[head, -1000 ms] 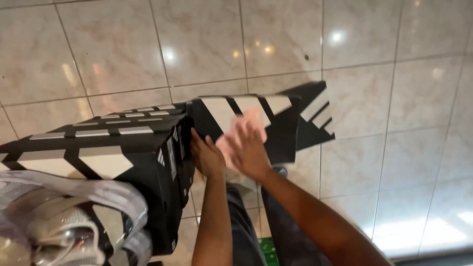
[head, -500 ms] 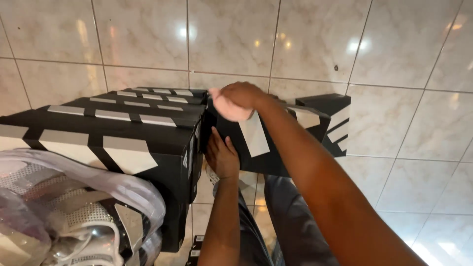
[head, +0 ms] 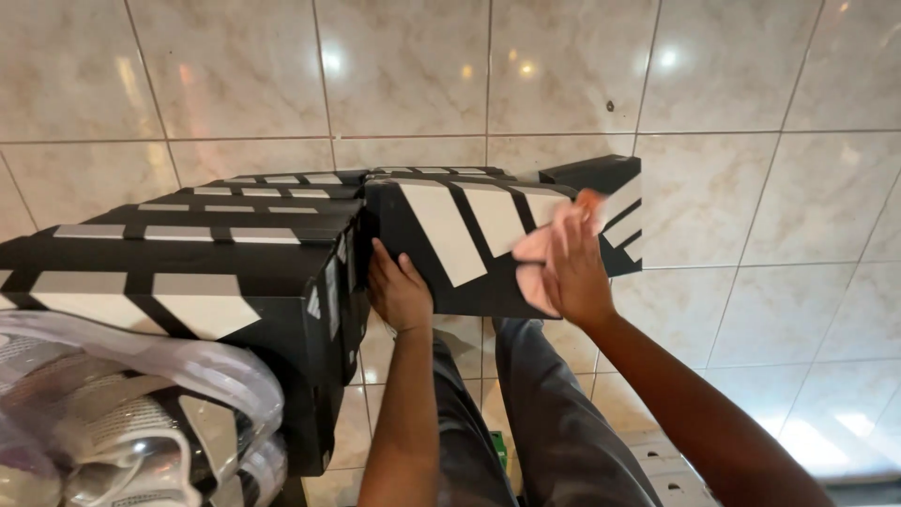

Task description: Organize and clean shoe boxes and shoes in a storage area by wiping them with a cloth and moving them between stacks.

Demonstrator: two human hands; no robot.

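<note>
Wiping with a pink cloth (head: 540,246), the right hand (head: 574,272) has slid from the top edge onto the striped face of the black cardboard shoebox (head: 469,244), which the left hand (head: 399,293) grips from below over the tiled floor (head: 751,188).

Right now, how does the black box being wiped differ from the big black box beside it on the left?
The wiped box is held up, left hand under its lower corner, right hand pressing a pink cloth on its side. The left box sits untouched and closer to the camera. Both are black with white stripes.
</note>
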